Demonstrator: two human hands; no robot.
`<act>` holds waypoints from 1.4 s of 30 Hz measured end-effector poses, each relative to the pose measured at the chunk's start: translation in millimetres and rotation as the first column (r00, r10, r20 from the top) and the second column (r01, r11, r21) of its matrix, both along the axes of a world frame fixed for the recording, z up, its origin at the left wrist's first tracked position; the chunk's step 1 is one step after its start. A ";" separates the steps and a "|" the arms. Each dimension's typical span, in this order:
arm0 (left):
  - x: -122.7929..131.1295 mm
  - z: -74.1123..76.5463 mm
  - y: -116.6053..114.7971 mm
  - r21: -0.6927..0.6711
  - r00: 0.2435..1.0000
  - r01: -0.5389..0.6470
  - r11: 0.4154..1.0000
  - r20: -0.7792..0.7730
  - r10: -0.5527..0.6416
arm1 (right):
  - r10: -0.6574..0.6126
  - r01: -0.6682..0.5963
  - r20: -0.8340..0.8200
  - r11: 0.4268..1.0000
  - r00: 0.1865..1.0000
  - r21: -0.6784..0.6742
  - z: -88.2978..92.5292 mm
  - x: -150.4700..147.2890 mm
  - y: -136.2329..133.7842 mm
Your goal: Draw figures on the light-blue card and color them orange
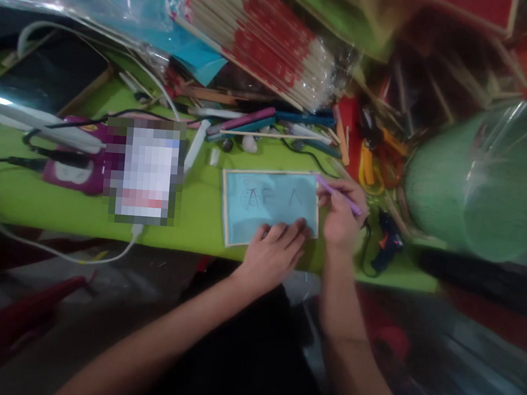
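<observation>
A blue card (243,223) with a pale stick border lies on the green table. Dark pen marks show on it: a letter A with a dotted outline around it, a smaller mark beside that, and an inverted V to the right. My left hand (278,246) rests flat over the card's lower edge, fingers stretched out. At the card's right side, my right hand (341,218) grips a purple pen (347,202), whose upper-left end is by the card's top right corner.
Pens (246,121) and loose sticks lie behind the card. Bundled wooden sticks (261,38) in plastic sit farther back. A green bucket (476,182) and a glue gun (387,239) are at right. A purple power strip (73,169), white cables and a tablet (51,68) occupy the left.
</observation>
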State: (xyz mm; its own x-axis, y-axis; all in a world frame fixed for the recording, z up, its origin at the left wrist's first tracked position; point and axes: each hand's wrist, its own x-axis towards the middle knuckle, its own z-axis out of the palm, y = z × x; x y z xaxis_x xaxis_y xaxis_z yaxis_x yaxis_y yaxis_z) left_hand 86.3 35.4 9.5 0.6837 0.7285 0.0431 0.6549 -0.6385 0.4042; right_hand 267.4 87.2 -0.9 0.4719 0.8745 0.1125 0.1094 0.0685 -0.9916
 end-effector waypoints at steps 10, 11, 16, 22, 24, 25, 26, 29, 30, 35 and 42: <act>3.3 -8.0 2.5 0.048 0.998 0.015 0.999 -0.061 -0.012 | -0.041 0.045 0.037 0.990 0.998 -0.132 -2.3 0.1 -0.7; 3.3 -7.6 2.3 0.055 0.998 0.013 0.998 -0.060 -0.010 | -0.039 0.047 0.061 0.989 0.997 -0.139 -1.5 -0.7 -1.1; 3.4 -5.8 2.9 0.073 0.998 0.009 0.997 -0.062 -0.005 | 0.026 -0.003 0.154 0.990 0.988 -0.144 0.7 -3.3 -4.0; 3.6 -8.0 2.8 0.108 1.000 -0.001 0.994 -0.027 0.004 | 0.052 -0.032 0.135 0.988 0.990 -0.148 1.0 -3.3 -3.9; 3.7 -8.4 2.5 0.108 1.000 -0.005 0.994 -0.022 0.008 | 0.050 -0.031 0.132 0.989 0.990 -0.143 2.6 -4.0 -2.8; 3.7 -8.4 2.4 0.106 1.000 -0.008 0.994 -0.024 0.010 | 0.052 -0.033 0.133 0.989 0.990 -0.143 3.5 -4.5 -2.3; 3.8 -8.4 2.4 0.103 1.000 -0.009 0.995 -0.027 0.011 | 0.055 -0.035 0.137 0.989 0.989 -0.145 4.3 -5.0 -2.0; 3.8 -8.1 2.5 0.093 0.999 -0.007 0.996 -0.032 0.010 | 0.064 -0.037 0.164 0.987 0.984 -0.159 5.2 -6.0 -2.0; 3.8 -7.9 2.6 0.092 0.999 -0.005 0.996 -0.031 0.008 | 0.066 -0.036 0.176 0.986 0.982 -0.165 4.8 -6.1 -2.4; 3.8 -7.4 2.8 0.100 0.999 -0.007 0.995 -0.030 0.010 | 0.066 -0.033 0.187 0.984 0.980 -0.173 1.6 -5.1 -4.4; 4.0 -9.0 2.0 0.104 1.000 -0.013 0.994 -0.017 0.015 | 0.024 0.004 0.227 0.993 0.973 -0.121 2.7 -3.8 -5.1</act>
State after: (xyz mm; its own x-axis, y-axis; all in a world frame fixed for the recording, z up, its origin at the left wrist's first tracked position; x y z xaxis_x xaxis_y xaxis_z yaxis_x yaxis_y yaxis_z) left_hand 90.4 37.4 0.4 0.6748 0.7301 0.1075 0.6703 -0.6673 0.3245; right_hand 263.6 82.2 1.8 0.4368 0.8928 0.1101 0.3335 -0.0471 -0.9416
